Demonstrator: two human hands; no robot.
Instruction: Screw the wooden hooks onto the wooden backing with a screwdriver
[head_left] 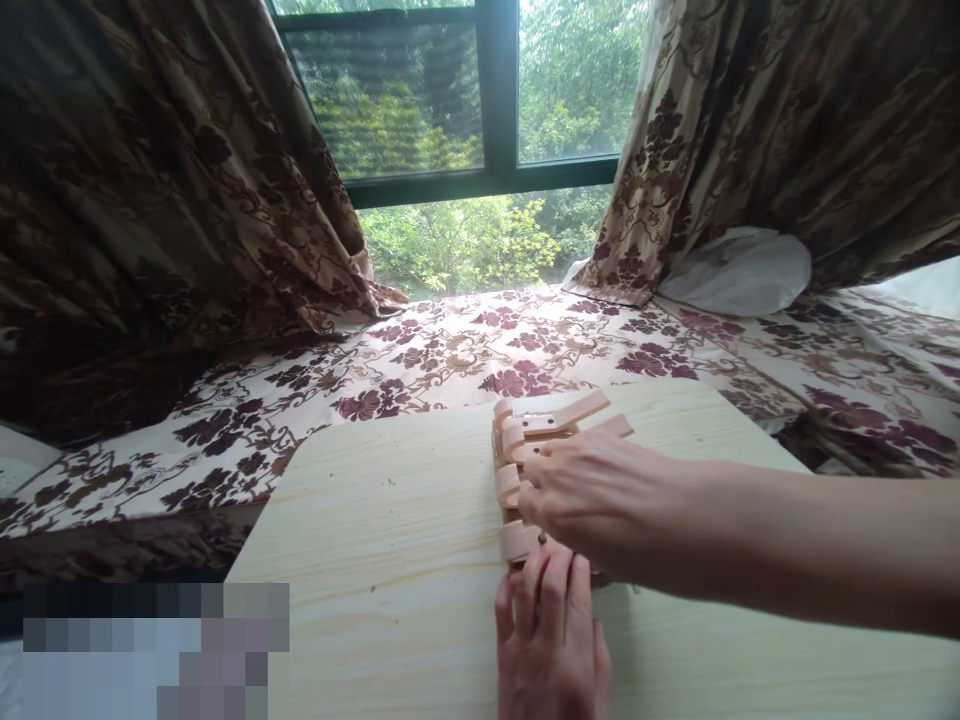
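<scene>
A row of pale pinkish, leather-like straps point(512, 543) lies on the wooden board, each curled into a loop at its left end. Small dark holes show along the farthest strap point(574, 411). From the right, my right hand point(581, 490) reaches over the row with its fingers curled down among the middle straps. What they pinch is hidden beneath the hand. My left hand point(551, 635) comes up from below, its bent fingertips pressed on the nearest strap. Between the two hands a small dark metal stud point(542, 538) sticks up.
The pale wooden board point(360, 560) has a few tiny specks on it. Behind it spreads a floral cloth point(450, 350) up to a window point(499, 100) flanked by patterned curtains point(225, 150). A white bag-like bundle point(739, 270) lies at the back right. The lower left corner is pixelated.
</scene>
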